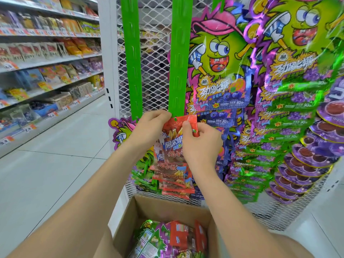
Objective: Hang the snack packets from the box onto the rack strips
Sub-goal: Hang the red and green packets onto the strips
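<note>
While more packets wait in the box below, we pinch the red packet top with left hand and right hand, both grips clenched on it. We should square its hole to the green strip hook before pushing on.

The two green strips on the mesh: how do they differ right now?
The left green strip hangs untouched; both hands pinch a red packet at the middle green strip. Red packets hang below the middle strip; the left strip's visible slots are bare. Both are slotted, vertical, on the white mesh.
</note>
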The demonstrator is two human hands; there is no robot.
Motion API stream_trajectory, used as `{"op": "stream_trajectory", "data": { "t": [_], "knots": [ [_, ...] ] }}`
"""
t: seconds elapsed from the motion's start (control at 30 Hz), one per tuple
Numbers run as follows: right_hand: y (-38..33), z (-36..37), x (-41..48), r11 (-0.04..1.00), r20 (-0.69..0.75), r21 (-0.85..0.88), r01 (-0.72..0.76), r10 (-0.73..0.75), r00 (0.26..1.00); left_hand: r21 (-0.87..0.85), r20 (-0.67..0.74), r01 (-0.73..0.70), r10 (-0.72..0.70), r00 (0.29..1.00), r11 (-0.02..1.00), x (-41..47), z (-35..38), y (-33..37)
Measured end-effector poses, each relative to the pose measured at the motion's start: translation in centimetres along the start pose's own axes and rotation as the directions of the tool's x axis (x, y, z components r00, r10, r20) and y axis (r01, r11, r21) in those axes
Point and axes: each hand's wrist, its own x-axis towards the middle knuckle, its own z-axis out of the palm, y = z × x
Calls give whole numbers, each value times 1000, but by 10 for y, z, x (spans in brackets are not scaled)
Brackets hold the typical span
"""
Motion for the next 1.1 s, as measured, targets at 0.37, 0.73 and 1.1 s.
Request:
{"op": "stream_trajectory", "data": {
  "t": [0.37, 0.73, 1.1],
  "knots": [
    [19, 3, -6, 997, -4, -74, -22, 21, 1000, 257, -28, -214, 228, 973, 942, 0, -10, -19],
    [36, 0, -5, 980, 122, -172, 103, -83, 989, 321, -94, -233, 275, 957, 918, -2, -11, -25],
    [26, -4, -2, 975, 212, -90, 205, -182, 960, 342, -118, -223, 278, 953, 913, -1, -18, -24]
  ]
}}
